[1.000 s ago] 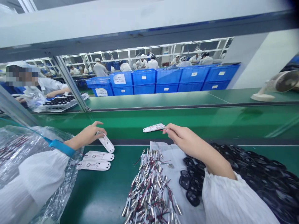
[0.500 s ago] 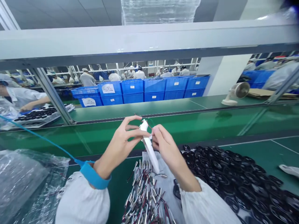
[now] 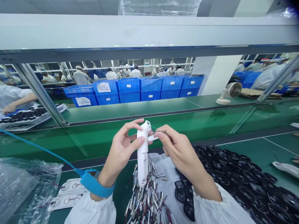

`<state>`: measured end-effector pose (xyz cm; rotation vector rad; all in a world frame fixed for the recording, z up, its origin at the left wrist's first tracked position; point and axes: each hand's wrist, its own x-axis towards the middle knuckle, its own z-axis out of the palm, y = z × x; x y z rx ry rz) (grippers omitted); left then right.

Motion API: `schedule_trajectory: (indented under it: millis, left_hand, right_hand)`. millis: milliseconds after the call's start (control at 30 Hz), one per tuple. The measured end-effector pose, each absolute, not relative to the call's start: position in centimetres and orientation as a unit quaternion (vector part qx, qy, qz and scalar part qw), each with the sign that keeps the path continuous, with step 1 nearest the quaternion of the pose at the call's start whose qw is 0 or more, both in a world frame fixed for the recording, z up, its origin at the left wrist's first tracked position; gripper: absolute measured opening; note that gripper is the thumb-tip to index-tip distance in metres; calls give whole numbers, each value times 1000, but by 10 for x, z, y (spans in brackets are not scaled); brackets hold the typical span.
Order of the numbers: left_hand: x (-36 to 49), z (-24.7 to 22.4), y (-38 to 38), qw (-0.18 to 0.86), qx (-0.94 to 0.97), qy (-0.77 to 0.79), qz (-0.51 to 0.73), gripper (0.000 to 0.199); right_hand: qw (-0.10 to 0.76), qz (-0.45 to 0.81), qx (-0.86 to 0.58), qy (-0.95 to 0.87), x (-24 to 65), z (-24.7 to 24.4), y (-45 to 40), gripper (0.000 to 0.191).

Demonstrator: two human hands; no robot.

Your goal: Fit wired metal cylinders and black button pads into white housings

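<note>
My left hand [image 3: 122, 144] is shut around a long white plastic casing [image 3: 143, 152], which stands upright with its lower end over the parts pile. My right hand [image 3: 179, 154] pinches a thin wire lead [image 3: 158, 131] beside the casing's top, close to a small white strip [image 3: 153, 137]. Below my hands lies a heap of wired metal cylinders [image 3: 147, 199] on a white sheet [image 3: 169, 199]. Black oval shells [image 3: 238, 174] spread to the right, under my right forearm. A blue wrist strap [image 3: 94, 183] circles my left wrist.
Flat white casings [image 3: 70, 193] lie by a bubble-wrap bag [image 3: 18, 183] at left. A white casing [image 3: 286, 169] sits at right on the green bench [image 3: 257, 144]. Behind the glass stand blue crates [image 3: 133, 90], a small fan [image 3: 230, 91], and a co-worker's arm [image 3: 18, 101].
My hands have come together from their separate places at the bench. The white casing now stands upright in my left hand, and my right hand works at its top. The view has tilted upward.
</note>
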<state>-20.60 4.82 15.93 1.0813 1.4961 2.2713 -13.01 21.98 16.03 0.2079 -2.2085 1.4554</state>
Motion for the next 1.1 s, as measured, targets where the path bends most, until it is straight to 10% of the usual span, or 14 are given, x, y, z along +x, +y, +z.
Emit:
schedule_trajectory:
  millis: [733, 1100]
  left_hand:
    - [-204, 160, 43, 173, 425, 497, 737, 30]
    - [-204, 160, 47, 124, 436, 522, 723, 33]
  right_hand:
    - [157, 524, 119, -829, -121, 168, 237, 48]
    - [261, 507, 65, -819, -118, 175, 227, 28]
